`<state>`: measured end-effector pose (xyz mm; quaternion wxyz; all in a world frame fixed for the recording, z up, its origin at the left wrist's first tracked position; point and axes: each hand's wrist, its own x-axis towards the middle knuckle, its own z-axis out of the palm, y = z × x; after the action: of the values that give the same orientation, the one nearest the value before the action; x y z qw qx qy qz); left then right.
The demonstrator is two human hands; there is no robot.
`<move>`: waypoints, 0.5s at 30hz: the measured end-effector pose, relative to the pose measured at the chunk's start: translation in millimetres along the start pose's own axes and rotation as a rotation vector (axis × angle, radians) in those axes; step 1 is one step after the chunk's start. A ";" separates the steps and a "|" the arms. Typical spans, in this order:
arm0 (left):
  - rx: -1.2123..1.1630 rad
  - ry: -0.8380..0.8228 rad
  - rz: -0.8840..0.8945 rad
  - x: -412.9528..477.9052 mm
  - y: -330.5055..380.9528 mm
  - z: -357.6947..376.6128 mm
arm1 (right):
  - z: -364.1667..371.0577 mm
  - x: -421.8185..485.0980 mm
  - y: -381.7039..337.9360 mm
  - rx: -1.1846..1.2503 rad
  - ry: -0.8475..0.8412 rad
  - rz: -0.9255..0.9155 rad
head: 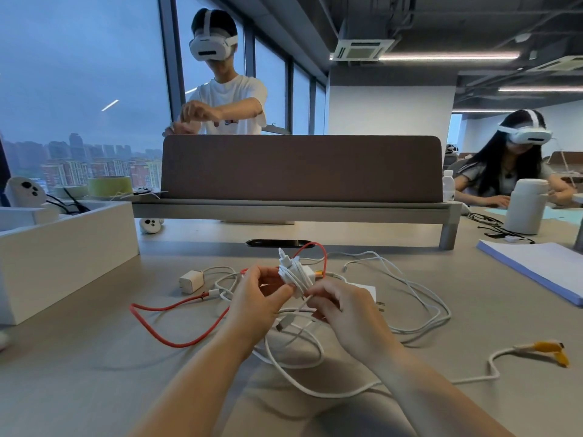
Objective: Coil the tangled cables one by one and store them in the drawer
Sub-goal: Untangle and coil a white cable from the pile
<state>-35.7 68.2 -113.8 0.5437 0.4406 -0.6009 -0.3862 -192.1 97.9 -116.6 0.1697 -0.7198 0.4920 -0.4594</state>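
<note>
Head view looks down on a grey table (94, 389) with both hands raised over a tangle of leads at its centre. The left hand (262, 298) has its fingers curled, thumb and fingertips pinching a white cable bundle (293, 272) that is wound in tight turns around a small white charger block. The bundle is held upright just above the tabletop. The right hand (344, 307), touching the bundle from 4 o'clock, also has its fingers curled and pinches a free strand that runs off the bundle's lower end.

Beneath the hands lie loose white cables (419, 298), looping out toward 3 o'clock. A red cable (164, 323) snakes from 12 o'clock behind the bundle down to 8 o'clock. A white plug adapter (191, 281) lies at 9 o'clock, near the left hand. A white lead with a yellow end (549, 348) lies well apart at 4 o'clock.

A white open box (63, 247) sits at 10 o'clock, a paper stack (536, 266) at 2 o'clock, and a brown divider panel (299, 168) at 12 o'clock.
</note>
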 end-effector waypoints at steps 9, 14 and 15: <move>-0.011 0.012 -0.002 -0.3 -0.4 2.0 | -1.4 3.5 1.7 0.040 0.040 -0.032; -0.038 -0.004 -0.028 0.6 0.5 -1.4 | -1.9 5.1 4.4 0.015 0.063 -0.100; -0.066 -0.003 -0.043 1.5 0.5 -2.4 | -2.1 5.1 4.4 0.054 0.062 -0.093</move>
<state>-33.4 67.1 -112.5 0.5484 0.4347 -0.5791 -0.4182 -195.8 91.9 -116.1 0.1525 -0.7225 0.4505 -0.5018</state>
